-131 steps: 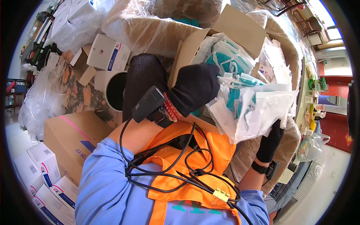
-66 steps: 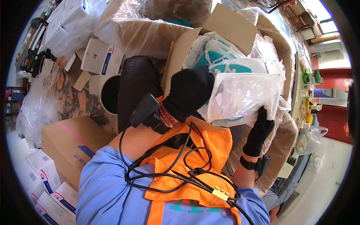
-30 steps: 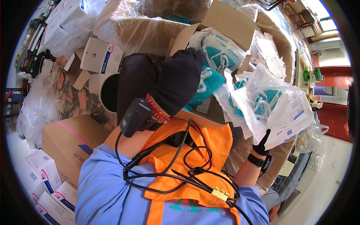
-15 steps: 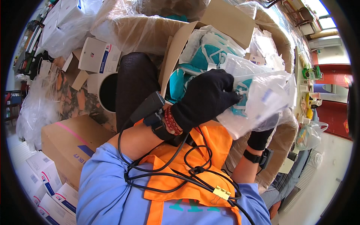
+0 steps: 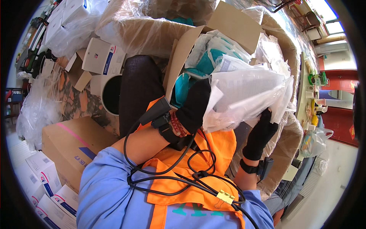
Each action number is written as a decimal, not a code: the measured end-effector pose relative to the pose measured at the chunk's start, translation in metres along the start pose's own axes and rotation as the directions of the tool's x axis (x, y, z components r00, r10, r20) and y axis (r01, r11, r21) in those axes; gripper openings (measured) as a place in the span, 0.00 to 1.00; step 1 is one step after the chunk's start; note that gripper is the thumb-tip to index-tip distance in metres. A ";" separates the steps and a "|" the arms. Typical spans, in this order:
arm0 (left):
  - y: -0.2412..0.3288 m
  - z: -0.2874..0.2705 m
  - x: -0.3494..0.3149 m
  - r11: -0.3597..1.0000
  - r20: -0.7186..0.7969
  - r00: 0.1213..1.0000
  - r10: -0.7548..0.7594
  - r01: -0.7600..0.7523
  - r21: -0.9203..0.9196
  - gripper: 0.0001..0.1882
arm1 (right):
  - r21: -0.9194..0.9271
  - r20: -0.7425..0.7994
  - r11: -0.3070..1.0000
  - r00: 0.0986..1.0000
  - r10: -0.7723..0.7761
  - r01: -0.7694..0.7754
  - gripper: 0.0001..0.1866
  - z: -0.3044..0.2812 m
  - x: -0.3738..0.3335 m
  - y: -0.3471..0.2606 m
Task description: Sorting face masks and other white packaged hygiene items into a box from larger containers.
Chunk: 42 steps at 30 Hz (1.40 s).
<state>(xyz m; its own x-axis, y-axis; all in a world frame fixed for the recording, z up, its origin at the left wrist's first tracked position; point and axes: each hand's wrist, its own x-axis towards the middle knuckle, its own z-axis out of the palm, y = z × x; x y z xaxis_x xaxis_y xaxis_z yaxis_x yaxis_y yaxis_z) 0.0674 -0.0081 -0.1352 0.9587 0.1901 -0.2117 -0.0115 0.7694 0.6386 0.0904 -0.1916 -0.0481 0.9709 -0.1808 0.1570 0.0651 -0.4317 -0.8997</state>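
Observation:
A translucent plastic bag (image 5: 249,89) with faint print on a pale sheet is held up in front of me. My left hand (image 5: 196,105), in a black glove, grips its left side, with the fingers hidden behind the plastic. At the lower right edge of the bag, my gloved right hand (image 5: 263,135) pinches the plastic, fingertips bare. Just beyond, an open cardboard box (image 5: 183,53) holds teal face masks (image 5: 207,63) with white straps, many in clear bags. The bag hides part of this box.
Larger plastic-lined cartons (image 5: 152,36) stand behind and to the right. At left are an opened white box (image 5: 101,57), a round dark-mouthed container (image 5: 111,93) and a closed brown carton (image 5: 76,141). White boxes (image 5: 44,171) are stacked at lower left. Black cables (image 5: 190,177) cross my chest.
The bag has swung left and turned, now showing its printed sheet instead of the teal mask. My left hand dropped back behind its left edge; my right hand came into view at its right.

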 end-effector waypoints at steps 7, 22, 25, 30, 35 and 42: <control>0.015 -0.009 -0.012 0.762 0.338 0.886 -0.317 0.451 -0.466 0.20 | 0.067 0.029 0.997 0.999 -0.029 0.027 0.15 0.006 -0.004 -0.012; 0.087 -0.020 -0.004 0.617 0.219 0.854 0.472 -0.497 0.609 0.08 | -0.462 0.251 0.713 0.849 -0.465 0.527 0.29 -0.045 0.026 0.064; 0.116 -0.010 -0.002 0.461 0.129 0.799 0.587 -0.461 0.758 0.05 | 0.079 0.119 0.980 0.974 -0.192 0.184 0.27 -0.061 0.044 0.097; 0.118 0.004 0.004 0.572 -0.009 0.917 0.398 -0.241 0.784 0.06 | 0.525 0.042 0.848 0.997 0.059 -0.072 0.31 -0.051 0.038 0.053; 0.109 0.005 0.002 -0.159 0.469 0.699 0.540 -0.463 0.872 0.14 | 0.513 0.037 0.855 0.997 0.070 -0.079 0.29 -0.056 0.070 0.050; 0.108 0.037 -0.006 0.401 0.441 0.850 0.287 -0.525 0.751 0.22 | 0.514 0.073 0.850 0.993 0.090 -0.115 0.26 -0.033 0.048 0.038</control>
<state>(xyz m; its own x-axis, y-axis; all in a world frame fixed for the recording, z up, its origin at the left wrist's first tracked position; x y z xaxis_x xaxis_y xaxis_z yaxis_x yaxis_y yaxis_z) 0.0708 0.0510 -0.0374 0.9371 0.1138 0.3299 -0.2945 -0.2496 0.9225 0.1319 -0.2458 -0.0615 0.9871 -0.1539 0.0449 0.0620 0.1083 -0.9922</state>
